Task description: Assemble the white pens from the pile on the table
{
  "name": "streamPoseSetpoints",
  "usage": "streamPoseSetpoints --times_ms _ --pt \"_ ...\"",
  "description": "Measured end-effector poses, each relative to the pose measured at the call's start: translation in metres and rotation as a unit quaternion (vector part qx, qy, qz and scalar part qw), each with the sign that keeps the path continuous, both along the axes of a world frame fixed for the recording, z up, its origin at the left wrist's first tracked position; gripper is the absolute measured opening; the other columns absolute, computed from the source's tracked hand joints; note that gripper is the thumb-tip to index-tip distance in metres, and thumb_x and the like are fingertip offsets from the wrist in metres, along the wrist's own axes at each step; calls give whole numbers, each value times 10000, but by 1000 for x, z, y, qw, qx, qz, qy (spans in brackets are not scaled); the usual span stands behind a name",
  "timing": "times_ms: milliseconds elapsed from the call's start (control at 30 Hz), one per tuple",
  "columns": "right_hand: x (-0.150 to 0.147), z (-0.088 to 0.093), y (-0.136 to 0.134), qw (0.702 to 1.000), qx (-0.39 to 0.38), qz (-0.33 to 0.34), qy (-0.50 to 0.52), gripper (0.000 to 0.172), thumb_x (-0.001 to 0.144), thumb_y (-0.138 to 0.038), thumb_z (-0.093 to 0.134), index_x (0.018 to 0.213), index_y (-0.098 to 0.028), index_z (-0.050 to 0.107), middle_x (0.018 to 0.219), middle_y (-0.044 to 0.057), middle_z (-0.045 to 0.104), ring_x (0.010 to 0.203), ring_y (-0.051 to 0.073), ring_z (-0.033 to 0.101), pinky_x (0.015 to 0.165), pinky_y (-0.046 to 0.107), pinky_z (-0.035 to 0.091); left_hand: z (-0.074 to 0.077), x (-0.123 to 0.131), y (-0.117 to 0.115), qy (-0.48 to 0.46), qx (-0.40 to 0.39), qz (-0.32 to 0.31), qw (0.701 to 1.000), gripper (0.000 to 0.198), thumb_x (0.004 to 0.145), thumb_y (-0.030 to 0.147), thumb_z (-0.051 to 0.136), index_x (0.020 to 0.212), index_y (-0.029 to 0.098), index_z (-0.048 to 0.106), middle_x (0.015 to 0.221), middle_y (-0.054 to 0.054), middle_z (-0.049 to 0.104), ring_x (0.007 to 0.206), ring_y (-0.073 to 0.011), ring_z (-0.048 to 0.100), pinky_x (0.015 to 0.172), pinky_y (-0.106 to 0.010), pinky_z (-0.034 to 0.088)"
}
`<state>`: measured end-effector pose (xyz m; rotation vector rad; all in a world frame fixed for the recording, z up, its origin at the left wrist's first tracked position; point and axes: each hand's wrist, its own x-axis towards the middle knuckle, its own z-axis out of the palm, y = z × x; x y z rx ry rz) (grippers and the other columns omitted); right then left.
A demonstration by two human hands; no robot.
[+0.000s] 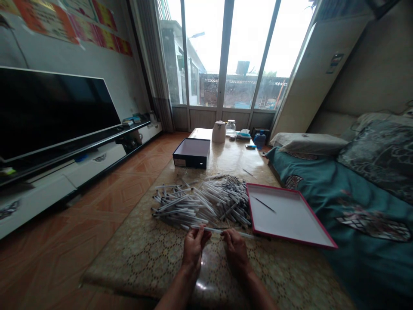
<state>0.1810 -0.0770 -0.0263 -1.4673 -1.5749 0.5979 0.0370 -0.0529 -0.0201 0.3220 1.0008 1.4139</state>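
Both hands are over the near side of the table, just in front of a heap of white pens (pixel 206 200) with dark tips. My left hand (pixel 193 249) is closed, thumb and fingers pinching a slim white pen (pixel 211 230) that lies level. At the pen's right end my right hand (pixel 237 254) is closed too, its fingertips pressed together around it. A pale thin tube shows beyond the right knuckles; whether it belongs to the same pen I cannot tell. Right of the heap, a shallow red-edged box lid (pixel 300 219) holds one dark thin stick (pixel 265 205).
A dark open box (pixel 191 161) stands behind the heap. Farther back on the patterned table (pixel 155 267) are a pale kettle (pixel 219 132), a glass jar (pixel 230 128) and a tissue pack (pixel 243 134). A sofa (pixel 322 185) borders the right side, a TV cabinet (pixel 97 165) the left.
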Motion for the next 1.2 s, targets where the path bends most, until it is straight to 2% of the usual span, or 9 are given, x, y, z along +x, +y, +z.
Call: streamPoseSetpoints --times_ms 67,233,400,533,633,700,833,1000,1200 --pt "0 -1 0 1000 3 -3 -10 368 899 -387 334 725 -194 593 719 39 600 694 165 563 656 250 410 0 0 0 1 -2 0 1000 95 679 139 698 728 106 624 644 -22 653 564 -101 628 588 -220 549" --pt "-1 -4 0 1000 14 -6 7 309 871 -410 403 956 -181 592 770 35 617 676 155 570 625 232 415 -1 0 0 1 1 -2 1000 111 670 151 706 732 108 625 659 -23 655 578 -105 632 605 -223 548" --pt "-2 -7 0 1000 5 -16 -25 381 896 -402 338 702 -196 593 648 18 590 613 146 549 591 226 384 0 0 -1 7 1 -3 1000 131 661 158 713 744 106 627 659 -25 654 570 -109 630 598 -227 546" --pt "-1 -5 -1 999 4 -4 37 310 860 -415 414 889 -183 617 786 47 639 706 171 583 653 244 420 0 0 -1 7 6 -4 1000 146 648 161 723 749 107 631 658 -24 657 575 -111 632 605 -228 544" --pt "0 -3 -1 998 -6 -7 55 360 828 -423 472 1056 -168 583 842 59 649 698 175 589 658 254 434 0 0 -2 3 10 -5 1000 160 639 181 732 740 109 630 656 -22 658 577 -109 630 610 -228 543" --pt "-1 -2 -2 999 -8 -10 35 329 847 -418 441 1000 -180 609 796 48 647 680 170 586 649 248 426 0 -1 -2 1 10 -6 1000 172 633 192 738 738 110 630 658 -21 659 580 -108 631 609 -226 542" --pt "-3 -2 -3 1000 -1 -12 9 358 885 -402 364 730 -199 615 631 13 602 605 149 568 604 228 405 0 -1 -1 3 13 -8 1000 187 619 202 749 727 110 628 645 -19 657 574 -107 629 599 -221 542" --pt "-1 -2 -2 996 10 -14 91 275 833 -387 476 940 -180 621 796 45 667 702 168 614 646 242 455 0 -1 -1 4 10 -3 1000 175 627 186 742 727 111 620 648 -18 655 570 -108 630 606 -228 544" --pt "-1 1 -2 994 10 -9 106 246 814 -349 488 890 -173 642 815 68 674 734 192 616 659 268 469 2 0 -2 1 6 -4 1000 152 646 180 728 720 113 613 627 -14 648 572 -111 633 609 -227 543"
